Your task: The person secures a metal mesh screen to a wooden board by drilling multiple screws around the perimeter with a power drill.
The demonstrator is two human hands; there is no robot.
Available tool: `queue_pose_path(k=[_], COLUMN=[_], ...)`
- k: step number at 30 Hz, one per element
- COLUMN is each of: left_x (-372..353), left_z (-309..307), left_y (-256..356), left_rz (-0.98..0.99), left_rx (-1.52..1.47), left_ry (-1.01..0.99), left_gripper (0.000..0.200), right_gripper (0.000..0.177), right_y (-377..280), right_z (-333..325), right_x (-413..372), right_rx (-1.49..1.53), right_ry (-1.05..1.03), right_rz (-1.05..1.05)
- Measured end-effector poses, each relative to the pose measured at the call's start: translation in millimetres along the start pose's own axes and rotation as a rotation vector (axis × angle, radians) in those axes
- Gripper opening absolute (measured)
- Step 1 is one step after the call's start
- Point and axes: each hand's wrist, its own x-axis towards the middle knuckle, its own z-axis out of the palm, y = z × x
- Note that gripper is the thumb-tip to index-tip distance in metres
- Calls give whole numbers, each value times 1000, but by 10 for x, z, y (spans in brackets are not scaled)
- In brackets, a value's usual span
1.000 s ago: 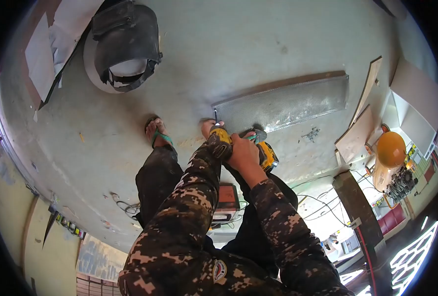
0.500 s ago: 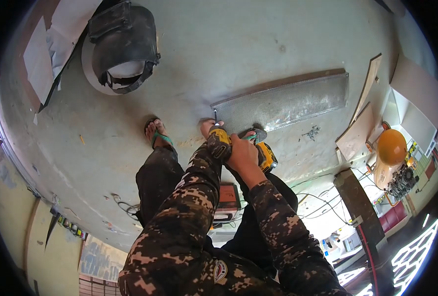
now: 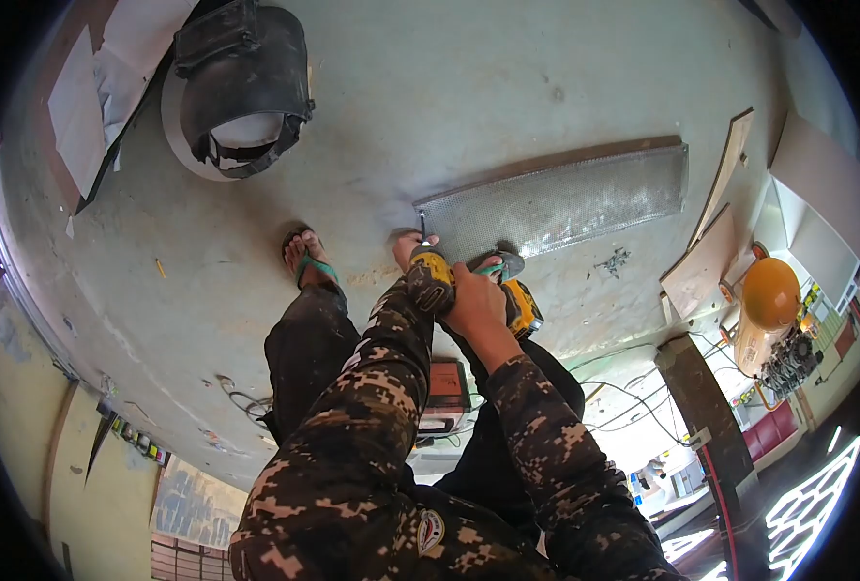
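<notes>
My right hand (image 3: 478,308) is wrapped round the grip of a yellow-and-black cordless drill (image 3: 431,281), whose battery shows beyond my wrist. The long bit points away from me, its tip at the near left corner of a perforated metal mesh panel (image 3: 565,201) lying on the floor. Beside the bit, just ahead of the drill's nose, is my left hand (image 3: 410,249). Its fingers are bent in close to the bit and partly hidden by the drill, so what they hold cannot be made out.
A black welding helmet (image 3: 246,92) lies at upper left. Small screws or scraps (image 3: 614,260) sit right of the panel, near wooden boards (image 3: 706,257). A red-and-black box (image 3: 446,395) stands between my legs. Cables (image 3: 633,402) trail at right. My sandalled foot (image 3: 309,257) is left.
Both hands and the drill stay in nearly the same place at the panel's corner. The view has shifted very slightly.
</notes>
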Motion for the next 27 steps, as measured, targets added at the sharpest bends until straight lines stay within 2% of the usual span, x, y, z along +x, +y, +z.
queue_pose_path(k=[2,3,5,6,8,11,13,15,16,20,22,27], left_x=[422,329,6,-18,23,-9,-51,-129,-108,-57,-98,-71], left_z=[371,302,52,45,-2,-45,-130,-199,-185,-166,-151,-179], left_y=[-629,-489,-34,-79,-143,-69,49,100,72,54,59,63], left_rz=[-106,-107,38,38,276,230,207,164,174,187,187,248], left_rx=[-249,-249,77,76,-179,-44,-60,-233,-162,-151,-116,-92], left_ry=[-82,-82,33,34,1,-28,-69,-137,-127,-141,-68,-78], left_gripper=[37,37,38,38,40,40,37,34,31,31,49,47], right_gripper=[42,42,42,36,29,28,29,34,41,42,43,43], right_y=[1,3,-3,-14,-78,-105,-87,-76,-66,-8,39,89], right_z=[7,1,-22,-45,-122,-122,-84,-58,-44,0,3,74], right_x=[0,2,11,18,52,15,72,106,124,176,164,169], right_rx=[-4,-4,-4,6,21,80,44,41,40,18,-13,25], right_ry=[2,-1,-3,-32,-56,-84,-65,-70,-71,-61,-63,-47], right_rz=[1,-2,-5,7,9,76,47,51,54,32,14,-8])
